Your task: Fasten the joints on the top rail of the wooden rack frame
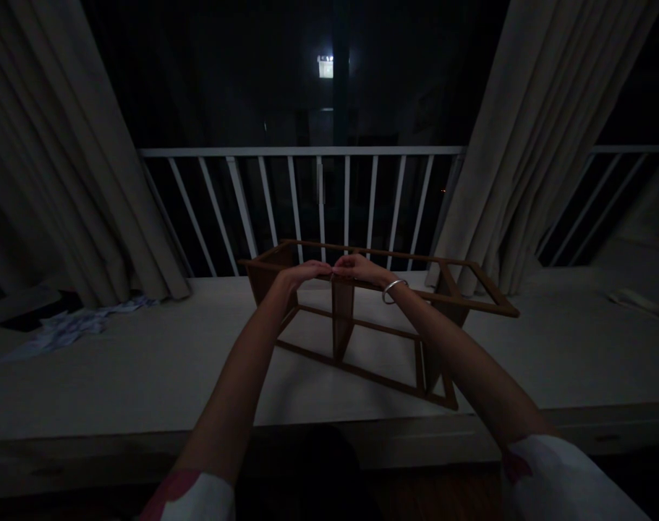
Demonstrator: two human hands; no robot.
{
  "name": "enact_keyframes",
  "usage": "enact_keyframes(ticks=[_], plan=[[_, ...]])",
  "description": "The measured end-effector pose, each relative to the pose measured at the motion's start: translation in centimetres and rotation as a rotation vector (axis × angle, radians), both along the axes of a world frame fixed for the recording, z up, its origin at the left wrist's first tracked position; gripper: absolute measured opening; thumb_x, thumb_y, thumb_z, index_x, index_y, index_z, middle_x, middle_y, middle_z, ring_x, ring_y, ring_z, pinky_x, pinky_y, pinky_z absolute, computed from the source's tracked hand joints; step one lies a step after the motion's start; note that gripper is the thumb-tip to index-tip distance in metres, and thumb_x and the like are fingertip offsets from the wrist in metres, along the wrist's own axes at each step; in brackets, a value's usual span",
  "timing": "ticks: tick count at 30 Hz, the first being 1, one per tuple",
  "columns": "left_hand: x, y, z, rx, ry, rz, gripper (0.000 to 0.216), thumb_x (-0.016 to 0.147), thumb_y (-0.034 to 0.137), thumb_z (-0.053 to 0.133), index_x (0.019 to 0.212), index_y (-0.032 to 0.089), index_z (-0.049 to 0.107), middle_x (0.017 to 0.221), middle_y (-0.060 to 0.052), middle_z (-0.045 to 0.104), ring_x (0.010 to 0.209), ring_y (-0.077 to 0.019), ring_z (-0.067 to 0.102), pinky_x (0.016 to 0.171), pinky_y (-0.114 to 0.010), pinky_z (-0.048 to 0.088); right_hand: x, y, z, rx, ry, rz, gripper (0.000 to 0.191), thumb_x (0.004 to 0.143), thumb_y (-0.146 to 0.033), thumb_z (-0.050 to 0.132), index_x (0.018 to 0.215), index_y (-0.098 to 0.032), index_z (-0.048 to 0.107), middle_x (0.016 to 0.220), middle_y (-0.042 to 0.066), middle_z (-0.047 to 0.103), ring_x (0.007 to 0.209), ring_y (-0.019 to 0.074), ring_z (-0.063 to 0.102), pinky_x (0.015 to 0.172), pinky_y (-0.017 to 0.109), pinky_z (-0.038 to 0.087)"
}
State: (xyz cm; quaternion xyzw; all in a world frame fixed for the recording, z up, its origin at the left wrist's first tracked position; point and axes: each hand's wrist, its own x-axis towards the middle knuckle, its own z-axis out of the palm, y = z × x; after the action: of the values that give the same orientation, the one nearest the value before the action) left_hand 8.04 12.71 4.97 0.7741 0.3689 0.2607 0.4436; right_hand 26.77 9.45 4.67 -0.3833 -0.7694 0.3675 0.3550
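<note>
A brown wooden open-frame shelf (448, 298) with upright dividers stands on a wide pale ledge (145, 369) below a window. Both my hands rest on its top front rail above the middle divider, fingertips touching each other. My left hand (306, 272) lies palm down with fingers curled over the rail. My right hand (360, 268), with a silver bangle on the wrist, also has its fingers bent over the rail. The room is very dim, so the finger detail is faint.
A white railing (302, 153) runs behind the shelf with dark night outside. Beige curtains hang at left (63, 159) and right (535, 145). Crumpled papers (69, 325) and a dark flat object (30, 315) lie on the ledge at far left.
</note>
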Motion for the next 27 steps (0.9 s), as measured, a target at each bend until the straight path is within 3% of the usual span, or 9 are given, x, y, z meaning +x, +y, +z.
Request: enact_keyframes(ticks=[4,11,19,27], plan=[[0.0,0.0,-0.1,-0.028,-0.012,-0.034,0.023,0.060,0.033,0.052,0.069,0.013,0.059,0.070,0.000,0.057,0.070,-0.0124,0.049,0.071,-0.025,0.035,0.1,0.2,-0.2,0.027,-0.002,0.013,0.039,0.065,-0.046,0.057,0.082,-0.011,0.058,0.077,0.004,0.058,0.066,0.0092,0.048,0.059,0.021,0.036],[0.2,0.2,-0.4,-0.068,0.007,0.029,0.023,0.058,0.034,0.051,0.063,0.013,0.058,0.059,0.001,0.052,0.058,-0.0108,0.044,0.061,-0.026,0.034,0.1,0.1,-0.4,0.059,-0.007,0.019,0.038,0.066,-0.045,0.056,0.081,-0.010,0.058,0.074,0.003,0.057,0.064,0.0087,0.047,0.058,0.021,0.034],[-0.2,-0.7,0.2,0.078,0.043,-0.082,0.028,0.063,0.039,0.051,0.072,0.015,0.060,0.072,0.001,0.055,0.074,-0.0122,0.047,0.071,-0.024,0.033,0.2,-0.1,-0.3,0.034,-0.009,0.015,0.039,0.065,-0.045,0.057,0.082,-0.010,0.059,0.073,0.002,0.057,0.062,0.0083,0.046,0.058,0.021,0.035],[-0.4,-0.9,0.3,0.014,0.042,-0.157,0.027,0.059,0.034,0.059,0.079,0.016,0.060,0.080,0.000,0.058,0.086,-0.0146,0.048,0.080,-0.026,0.031,0.3,0.3,-0.7,0.040,-0.006,0.002,0.035,0.065,-0.042,0.058,0.082,-0.011,0.059,0.076,0.003,0.059,0.067,0.0100,0.049,0.062,0.022,0.037]])
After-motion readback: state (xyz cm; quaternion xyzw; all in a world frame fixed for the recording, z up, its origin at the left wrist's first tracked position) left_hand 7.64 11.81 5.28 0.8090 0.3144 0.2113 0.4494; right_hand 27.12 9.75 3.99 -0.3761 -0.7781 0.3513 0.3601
